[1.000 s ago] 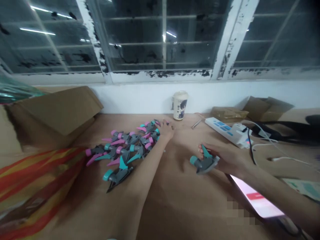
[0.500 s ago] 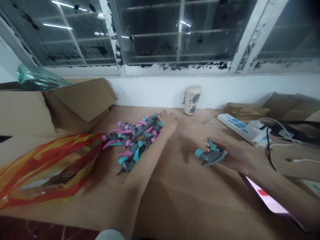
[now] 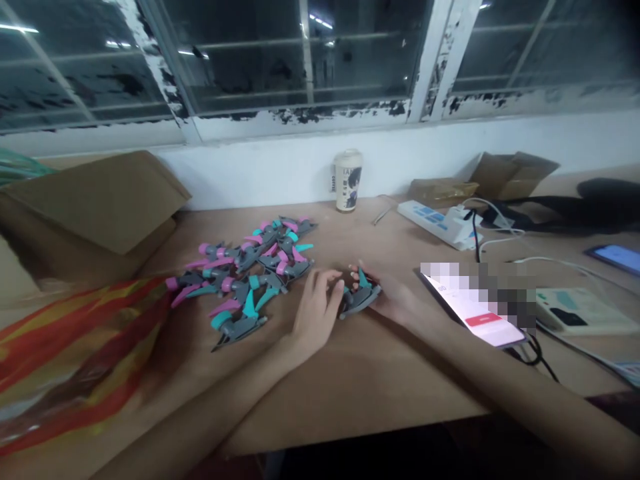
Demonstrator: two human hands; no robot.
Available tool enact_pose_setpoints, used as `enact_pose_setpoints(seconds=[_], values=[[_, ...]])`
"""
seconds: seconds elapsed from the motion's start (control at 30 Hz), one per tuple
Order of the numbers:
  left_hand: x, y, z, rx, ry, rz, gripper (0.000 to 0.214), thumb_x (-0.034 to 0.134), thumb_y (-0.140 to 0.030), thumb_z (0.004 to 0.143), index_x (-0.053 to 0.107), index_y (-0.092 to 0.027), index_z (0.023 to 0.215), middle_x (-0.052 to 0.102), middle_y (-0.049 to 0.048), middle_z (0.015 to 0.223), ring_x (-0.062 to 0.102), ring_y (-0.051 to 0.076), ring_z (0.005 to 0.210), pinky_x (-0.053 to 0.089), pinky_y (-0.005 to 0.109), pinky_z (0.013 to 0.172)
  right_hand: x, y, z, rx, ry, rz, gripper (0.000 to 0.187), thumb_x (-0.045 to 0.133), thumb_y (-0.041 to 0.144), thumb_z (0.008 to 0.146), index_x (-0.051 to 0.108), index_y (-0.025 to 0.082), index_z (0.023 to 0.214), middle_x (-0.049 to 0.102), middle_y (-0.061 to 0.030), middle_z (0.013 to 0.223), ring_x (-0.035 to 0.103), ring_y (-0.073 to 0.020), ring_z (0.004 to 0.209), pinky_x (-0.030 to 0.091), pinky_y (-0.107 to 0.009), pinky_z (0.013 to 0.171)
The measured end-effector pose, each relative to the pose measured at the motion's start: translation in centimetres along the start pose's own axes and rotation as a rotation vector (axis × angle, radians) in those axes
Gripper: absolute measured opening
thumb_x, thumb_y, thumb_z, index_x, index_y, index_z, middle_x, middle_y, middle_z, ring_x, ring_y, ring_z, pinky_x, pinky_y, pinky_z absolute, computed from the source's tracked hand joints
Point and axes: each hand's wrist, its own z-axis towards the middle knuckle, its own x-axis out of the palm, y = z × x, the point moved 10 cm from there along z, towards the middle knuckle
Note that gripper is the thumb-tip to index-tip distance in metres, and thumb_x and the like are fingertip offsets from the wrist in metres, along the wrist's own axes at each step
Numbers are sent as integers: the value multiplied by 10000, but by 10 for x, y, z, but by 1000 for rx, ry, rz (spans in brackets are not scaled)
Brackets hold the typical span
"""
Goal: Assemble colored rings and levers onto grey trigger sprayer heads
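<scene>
My right hand is closed around a grey spray trigger head with a teal lever, held over the table. My left hand is beside it, thumb and fingers curved about its left end. The teal collar seen earlier at that end is hidden behind the left fingers. Left of my hands lies a loose pile of similar trigger heads, grey with pink or teal levers and collars. The nearest one in the pile is a grey trigger head with teal parts.
A red and yellow plastic bag and an open cardboard box stand at the left. A paper cup stands by the wall. To the right are a white power strip, cables and a lit phone.
My left hand has drawn back from the far end of the pile to the trigger head in my right hand. Both hands are now close together. The view has swung right.
</scene>
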Motion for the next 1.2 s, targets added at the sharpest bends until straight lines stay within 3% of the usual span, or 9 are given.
enact_pose_setpoints(seconds=[0.17,0.4,0.63,0.73,0.87,0.97,1.03,1.13,1.2], values=[[11,-3,-13,0,130,-142,279,451,-314,913,442,-215,1174,525,70,1199,507,181,1135,426,351,970,7,-2,-2,30,2,75,330,556,501,801,635,204,921,591,14,684,554,-123,616,468,-274,651],[18,5,-8,-90,204,-176,294,528,-339,868,469,-222,1131,609,48,1101,588,190,994,467,353,865,23,-6,-11,-9,71,61,352,597,480,788,686,190,966,658,-17,766,598,-147,723,453,-303,770],[26,1,-9,-132,337,-188,175,518,-335,869,586,-226,988,660,-1,943,586,145,732,447,276,669,-8,-13,-6,70,-66,3,433,613,530,753,682,196,1020,629,1,726,580,-112,634,463,-277,673],[23,10,-8,-146,271,-279,194,556,-355,848,605,-238,995,661,-5,940,591,145,770,444,273,698,-12,-8,-5,57,-57,-31,457,578,558,769,676,181,1008,661,-42,831,617,-150,738,484,-313,739],[8,33,-8,-229,34,-361,251,620,-382,798,585,-209,977,654,21,914,588,155,765,455,274,674,5,2,-8,-14,56,-78,417,561,527,796,638,184,1019,653,-64,960,621,-168,856,508,-331,805],[5,32,-10,-223,3,-327,281,669,-389,754,585,-202,946,639,19,882,563,134,679,451,255,612,16,-1,-10,-36,115,-146,426,616,456,777,572,214,1125,626,-69,1068,621,-182,912,539,-337,775],[3,26,-10,-192,16,-289,276,692,-387,733,599,-206,920,619,11,874,551,122,653,448,245,593,9,2,-11,-115,27,-254,509,641,425,763,507,229,1213,606,-80,1134,605,-203,994,529,-364,820],[2,22,-10,-174,27,-286,252,685,-373,745,604,-217,926,608,11,907,580,140,738,464,252,629,-4,29,-23,-380,-203,-580,612,663,396,750,431,230,1292,575,-98,1200,563,-224,1088,472,-413,910],[2,27,-11,-207,14,-305,248,668,-368,761,590,-219,943,618,15,911,587,155,774,470,262,644,11,47,-35,-586,-196,-833,473,620,345,793,491,236,1235,576,-85,1209,546,-218,1112,426,-431,951]])
